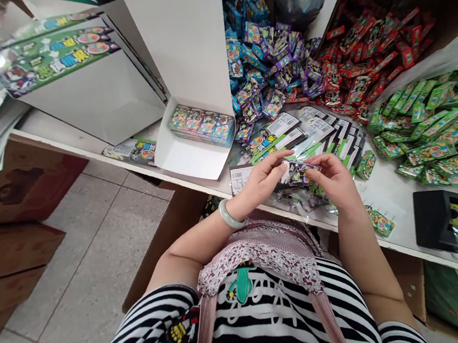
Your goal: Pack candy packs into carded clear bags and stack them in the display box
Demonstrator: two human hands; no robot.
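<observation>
Between my two hands is a small purple candy packet (296,173), close to the table's front edge. The fingers of my left hand (266,180) close on its left end. At its right end, my right hand (333,178) pinches it between thumb and fingers. Under and behind the packet lies a fanned stack of printed cards (314,129) with white barcode labels. Some clear plastic shows below my fingers. An open white box (195,161) stands to the left, with rows of small colourful packets (201,124) inside.
Piles of purple packets (278,60), red packets (375,47) and green packets (428,123) lie at the back and right. A black tape dispenser (434,221) stands at the right front. Flat printed cartons (82,94) lean at the left. Brown boxes (13,183) sit on the floor.
</observation>
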